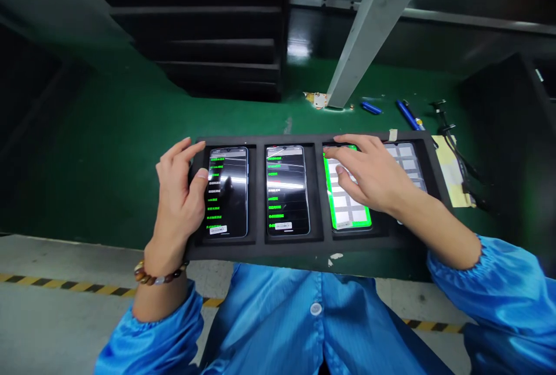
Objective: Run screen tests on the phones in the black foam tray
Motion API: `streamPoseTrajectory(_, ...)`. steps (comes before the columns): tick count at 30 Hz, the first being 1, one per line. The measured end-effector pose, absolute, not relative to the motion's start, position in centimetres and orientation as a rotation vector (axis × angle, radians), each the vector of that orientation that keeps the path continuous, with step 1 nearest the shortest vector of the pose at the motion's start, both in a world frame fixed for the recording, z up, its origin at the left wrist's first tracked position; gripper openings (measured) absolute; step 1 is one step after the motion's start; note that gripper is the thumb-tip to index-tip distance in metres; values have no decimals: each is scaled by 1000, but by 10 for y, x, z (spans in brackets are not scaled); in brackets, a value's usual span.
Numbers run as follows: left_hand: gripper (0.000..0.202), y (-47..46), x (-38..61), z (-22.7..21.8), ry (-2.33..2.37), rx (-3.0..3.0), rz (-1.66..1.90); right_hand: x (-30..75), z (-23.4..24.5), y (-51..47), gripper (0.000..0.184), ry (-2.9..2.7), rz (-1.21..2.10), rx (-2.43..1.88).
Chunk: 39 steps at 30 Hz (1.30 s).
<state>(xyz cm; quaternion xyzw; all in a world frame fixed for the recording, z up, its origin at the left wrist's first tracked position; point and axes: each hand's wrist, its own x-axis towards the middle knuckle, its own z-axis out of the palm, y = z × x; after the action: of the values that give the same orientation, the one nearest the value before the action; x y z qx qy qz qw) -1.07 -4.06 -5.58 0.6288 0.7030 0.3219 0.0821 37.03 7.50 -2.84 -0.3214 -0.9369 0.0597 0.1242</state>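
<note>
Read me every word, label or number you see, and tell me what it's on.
No text reads clearly.
Leftmost phone: green and white lines, too blurred.
Second phone from left: coloured lines, too blurred.
White stickers on these two and the third phone: print too small.

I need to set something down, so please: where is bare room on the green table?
Widest: green table left of the black tray and left hand. Narrower: between tray and black stack. Crowded: around tray's right end, yellow paper, cables, blue pen.
</note>
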Motion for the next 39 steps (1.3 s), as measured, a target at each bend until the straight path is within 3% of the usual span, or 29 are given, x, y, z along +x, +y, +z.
streamPoseTrajectory(9, 47, -41, -11, -57, 2069, 1849, 974, 400, -31, 64, 37, -2666, 215, -986)
streamPoseTrajectory(16, 51, -39, -11, -57, 2037, 1909, 994, 407, -27, -13, 47, -2649, 323, -967)
streamPoseTrajectory(22, 53, -36, -12, -60, 2038, 1900, 1005, 420, -28, -62, 44, -2588, 284, -985)
streamPoseTrajectory(32, 58, -37, -13, -59, 2062, 1886, 995, 397, -33, -48, 44, -2563, 332, -973)
streamPoseTrajectory(39, 54, -37, -12, -59, 2037, 1894, 1013, 432, -30, -52, 42, -2500, 227, -1188)
